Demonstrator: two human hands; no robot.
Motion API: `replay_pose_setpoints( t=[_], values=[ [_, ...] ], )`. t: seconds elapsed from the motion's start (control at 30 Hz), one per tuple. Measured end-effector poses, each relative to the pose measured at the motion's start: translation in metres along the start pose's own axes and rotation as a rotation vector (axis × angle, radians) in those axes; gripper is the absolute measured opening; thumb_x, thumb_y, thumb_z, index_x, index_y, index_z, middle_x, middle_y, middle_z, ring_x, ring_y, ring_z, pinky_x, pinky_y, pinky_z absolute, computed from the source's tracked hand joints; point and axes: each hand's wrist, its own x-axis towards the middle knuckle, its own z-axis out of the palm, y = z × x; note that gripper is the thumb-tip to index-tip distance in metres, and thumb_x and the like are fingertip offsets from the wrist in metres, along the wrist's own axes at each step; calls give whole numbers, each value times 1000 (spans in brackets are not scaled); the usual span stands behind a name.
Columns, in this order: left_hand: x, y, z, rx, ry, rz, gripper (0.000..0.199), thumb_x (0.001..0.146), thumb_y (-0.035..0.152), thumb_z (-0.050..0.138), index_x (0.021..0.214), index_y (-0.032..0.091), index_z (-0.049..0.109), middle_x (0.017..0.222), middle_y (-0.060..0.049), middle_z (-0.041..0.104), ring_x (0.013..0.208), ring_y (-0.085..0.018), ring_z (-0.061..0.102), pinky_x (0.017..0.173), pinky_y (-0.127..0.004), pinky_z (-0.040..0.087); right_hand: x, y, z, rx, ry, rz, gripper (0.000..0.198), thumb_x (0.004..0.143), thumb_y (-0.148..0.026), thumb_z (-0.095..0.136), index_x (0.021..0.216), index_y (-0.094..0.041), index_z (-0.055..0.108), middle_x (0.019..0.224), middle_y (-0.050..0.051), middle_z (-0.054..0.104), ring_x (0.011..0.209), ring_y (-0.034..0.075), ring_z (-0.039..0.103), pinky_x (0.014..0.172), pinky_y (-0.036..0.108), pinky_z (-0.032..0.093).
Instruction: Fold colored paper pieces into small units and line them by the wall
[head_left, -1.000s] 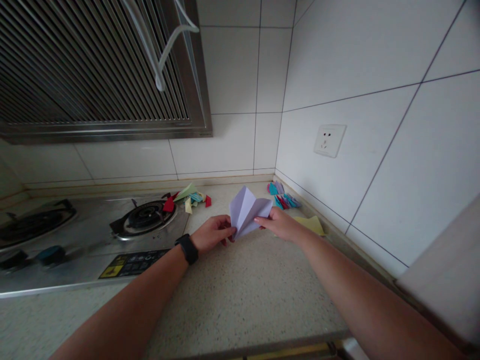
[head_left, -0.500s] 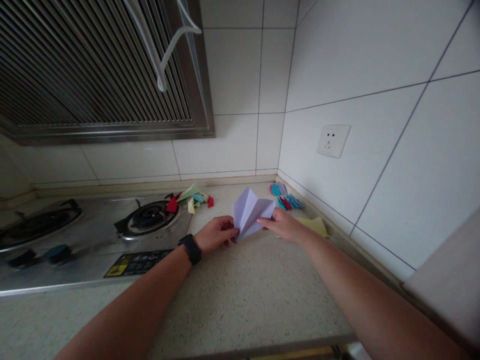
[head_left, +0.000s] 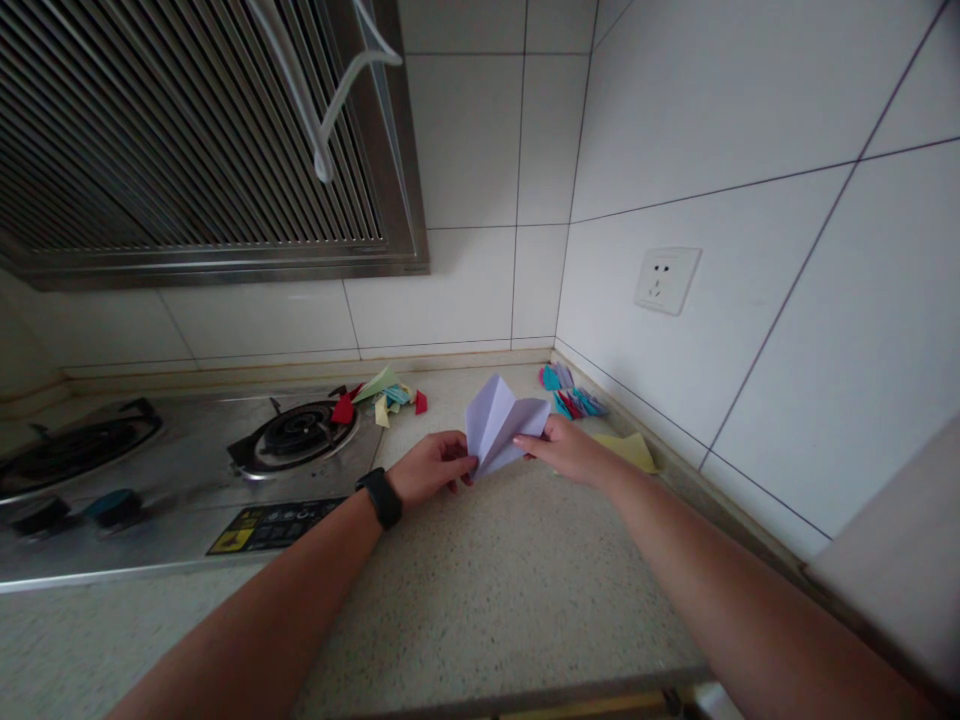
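Note:
A sheet of pale lavender paper, creased into several panels and partly opened out, is held above the counter between both hands. My left hand, with a black watch on its wrist, pinches the paper's lower left edge between thumb and fingers. On the other side my right hand grips the right edge, thumb on top and fingers behind. Past my right forearm lies yellow paper, partly covered by the arm. The fingers under the paper are partly hidden.
Folded paper pieces in red, green and yellow lie beside and partly on the gas stove. Blue, pink and lavender folded pieces sit in the corner. A range hood overhangs the left; a socket is on the right wall.

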Motion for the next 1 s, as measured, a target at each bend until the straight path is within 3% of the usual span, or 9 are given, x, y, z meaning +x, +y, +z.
replay_pose_setpoints(
  t=[0.2, 0.4, 0.8, 1.0],
  values=[
    [0, -1, -1, 9, 7, 0, 28, 79, 40, 65, 86, 15, 55, 73, -1, 61, 65, -13, 61, 50, -21, 46, -1, -3, 0, -1, 9, 0, 30, 83, -42, 58, 95, -15, 67, 77, 3, 66, 71, 17, 59, 63, 27, 45],
    [0, -1, 0, 34, 7, 3, 27, 80, 40, 64, 86, 15, 56, 72, -1, 62, 63, -12, 61, 50, -20, 45, -2, -5, 0, -26, 29, 5, 27, 81, -43, 60, 85, -17, 69, 69, 3, 65, 69, 18, 59, 60, 27, 44],
    [1, 0, -1, 54, 16, 27, 26, 81, 40, 63, 85, 16, 55, 73, -1, 61, 64, -12, 61, 50, -21, 46, 1, 1, 2, 48, 31, -6, 29, 83, -42, 59, 96, -16, 62, 79, 4, 64, 70, 15, 57, 61, 26, 45],
    [1, 0, -1, 64, 35, 36, 26, 80, 40, 63, 85, 15, 56, 73, -1, 62, 66, -13, 62, 51, -21, 48, -3, -12, 2, 33, 24, 9, 27, 82, -43, 60, 88, -16, 58, 75, 3, 62, 69, 15, 57, 63, 26, 45]
  ],
)
